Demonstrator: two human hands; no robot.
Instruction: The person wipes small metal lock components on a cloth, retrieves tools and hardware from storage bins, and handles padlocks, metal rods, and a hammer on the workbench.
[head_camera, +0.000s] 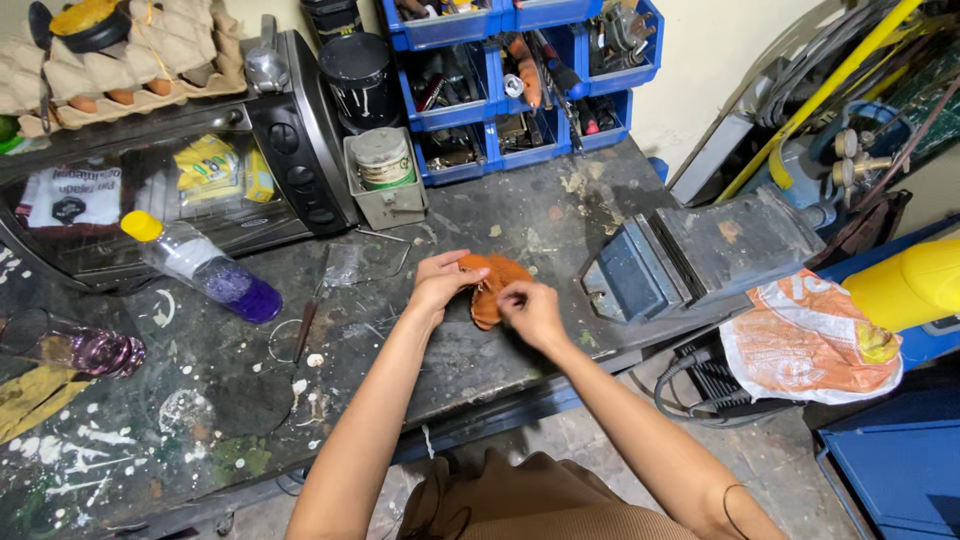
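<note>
Both hands are working over the middle of a dark, paint-spattered desk (470, 360). The left hand (438, 281) is curling its fingers over the top left edge of a small orange-brown piece of soft material (497, 275) — leather or cloth, cannot tell which — and gripping it there. The right hand (532, 311) is meeting it from the lower right, thumb and fingertips pinching the same piece near its middle; the piece is lying on or just above the desk surface between the two hands, partly folded, and its lower end is showing between them. Just right of the hands a grey bench vise (700, 250) is sitting at the desk edge, and beyond it a white and orange sack (805, 340) is hanging over black cables. Well to the left a clear plastic bottle (205, 268) with a yellow cap and purple liquid is lying on its side, in front of a black toaster oven (170, 180) carrying an egg carton (130, 60). Behind the hands a grey square tin (385, 175) is holding a roll, and blue storage bins (520, 80) full of tools are standing stacked against the wall. A thin screwdriver-like tool (306, 328) is lying near the left forearm — well apart from both hands.
</note>
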